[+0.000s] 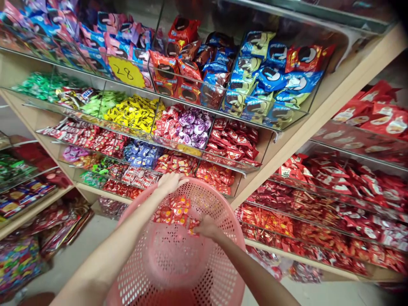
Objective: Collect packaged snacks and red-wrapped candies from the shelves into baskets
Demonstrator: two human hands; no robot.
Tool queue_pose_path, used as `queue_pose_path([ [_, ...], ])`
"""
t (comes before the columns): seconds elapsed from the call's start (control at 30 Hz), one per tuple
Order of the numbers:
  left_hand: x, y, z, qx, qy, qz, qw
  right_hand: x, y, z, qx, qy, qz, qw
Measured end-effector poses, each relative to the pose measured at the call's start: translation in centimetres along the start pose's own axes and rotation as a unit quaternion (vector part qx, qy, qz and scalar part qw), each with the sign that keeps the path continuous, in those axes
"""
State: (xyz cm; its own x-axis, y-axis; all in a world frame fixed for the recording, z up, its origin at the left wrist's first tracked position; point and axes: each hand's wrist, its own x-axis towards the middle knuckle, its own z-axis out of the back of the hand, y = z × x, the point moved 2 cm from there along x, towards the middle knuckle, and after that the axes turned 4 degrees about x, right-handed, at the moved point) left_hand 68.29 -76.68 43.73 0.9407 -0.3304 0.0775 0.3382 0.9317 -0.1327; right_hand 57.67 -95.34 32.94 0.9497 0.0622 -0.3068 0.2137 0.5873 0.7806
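A large pink perforated basket [228, 212] stands tilted below the shelves. My left hand [172, 183] is closed over its far rim. Inside the basket, my right hand [206, 227] has its fingers closed on small red packets with yellow and white spots. More red packets [177, 208] lie against the basket's far inner wall, just left of and above that hand. The lower part of the basket's inside shows no packets.
Clear-fronted shelves [178, 144] of wrapped sweets rise behind the basket, with a yellow price tag [126, 72] reading 28. Red packets fill the right-hand shelves [350, 182]. Bags of colourful sweets [19, 263] are at the lower left, near the pale floor [79, 242].
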Motion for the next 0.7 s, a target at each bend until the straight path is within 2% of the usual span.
queue_pose_path([
  [0.13, -0.3, 0.2, 0.2, -0.007, 0.005, 0.023, 1.0, 0.6, 1.0, 1.2, 0.061, 0.049, 0.001, 0.997],
  [0.2, -0.4, 0.3, 0.2, -0.007, 0.005, 0.03, 1.0, 0.9, 1.6, 1.7, 0.115, 0.108, 0.005, 0.987],
  [0.3, -0.5, 0.4, 0.1, 0.002, 0.001, 0.029, 1.0, 1.3, 2.7, 1.5, 0.227, 0.236, -0.024, 0.945],
  [0.37, -0.5, 0.4, 0.0, 0.01, -0.001, 0.028, 1.0, 1.5, 3.2, 0.7, 0.26, 0.269, -0.063, 0.925],
  [0.43, -0.5, 0.5, -0.1, 0.017, -0.001, 0.029, 0.999, 1.8, 3.6, -0.4, 0.265, 0.258, -0.099, 0.924],
  [0.57, -0.7, 0.7, -0.3, 0.022, 0.002, 0.027, 0.999, 2.0, 3.7, -2.2, 0.303, 0.189, -0.155, 0.921],
  [0.7, -0.9, 0.6, -0.2, 0.011, 0.007, 0.034, 0.999, 1.8, 3.2, -2.9, 0.352, 0.117, -0.166, 0.914],
])
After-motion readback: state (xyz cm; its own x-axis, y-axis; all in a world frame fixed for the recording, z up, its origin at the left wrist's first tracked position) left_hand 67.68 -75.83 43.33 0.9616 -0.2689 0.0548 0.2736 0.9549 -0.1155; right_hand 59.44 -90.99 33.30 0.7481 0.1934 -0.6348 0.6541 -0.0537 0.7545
